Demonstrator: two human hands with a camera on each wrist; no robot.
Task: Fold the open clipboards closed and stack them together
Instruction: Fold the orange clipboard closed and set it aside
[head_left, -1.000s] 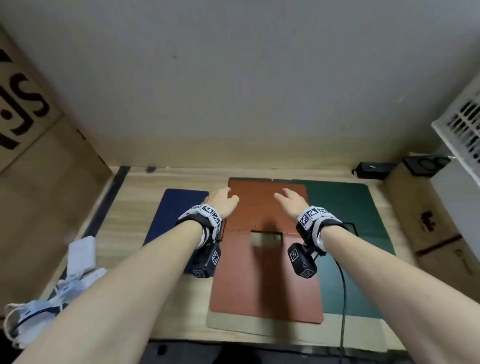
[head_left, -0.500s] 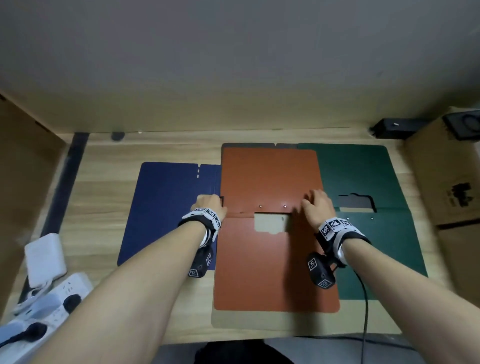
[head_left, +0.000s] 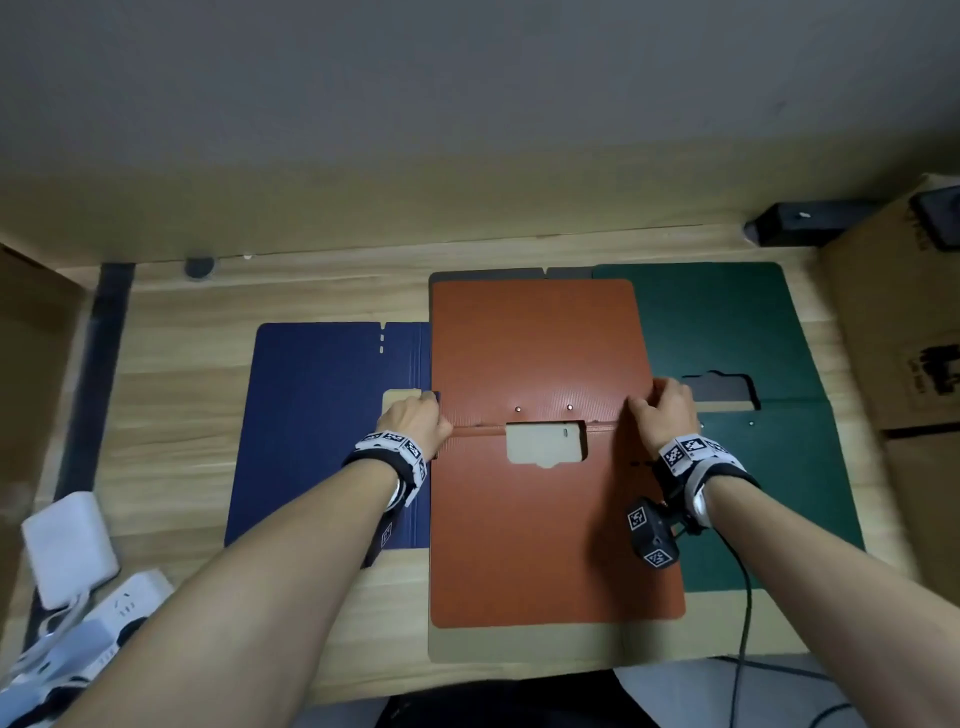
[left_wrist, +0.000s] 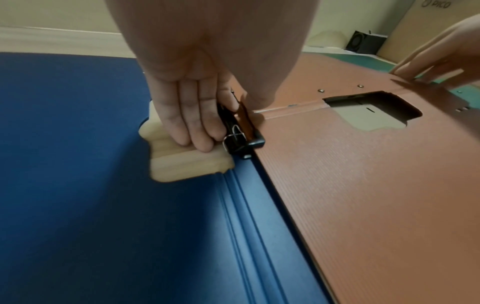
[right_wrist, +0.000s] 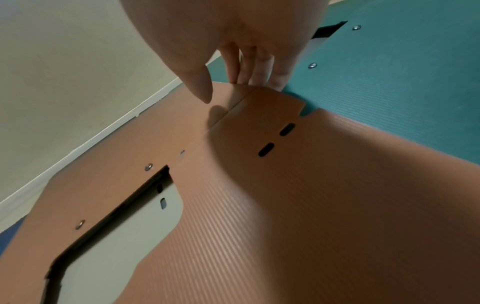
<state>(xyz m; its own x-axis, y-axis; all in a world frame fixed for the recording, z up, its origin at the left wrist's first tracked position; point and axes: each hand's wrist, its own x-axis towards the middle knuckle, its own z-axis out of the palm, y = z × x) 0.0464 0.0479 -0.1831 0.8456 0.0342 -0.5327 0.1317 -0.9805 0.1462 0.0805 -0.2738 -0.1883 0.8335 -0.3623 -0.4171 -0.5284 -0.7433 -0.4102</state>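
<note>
Orange clipboard (head_left: 545, 519) lay open on the worktop (head_left: 171, 415); your left hand (head_left: 415, 423) and right hand (head_left: 667, 415) had slid back to its fold line, fingers pinching both edges, ready to fold.

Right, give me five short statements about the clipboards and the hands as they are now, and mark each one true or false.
1. The brown clipboard lies open between the blue clipboard and the green clipboard. True.
2. The left hand rests at the brown clipboard's left edge, near its fold line. True.
3. The right hand rests flat on the green clipboard, away from the brown one. False: its fingers are at the brown clipboard's right edge.
4. The brown clipboard is already folded closed. False: it lies open, both halves showing.
5. The three clipboards are stacked in one pile. False: they lie side by side, overlapping only at the edges.
</note>
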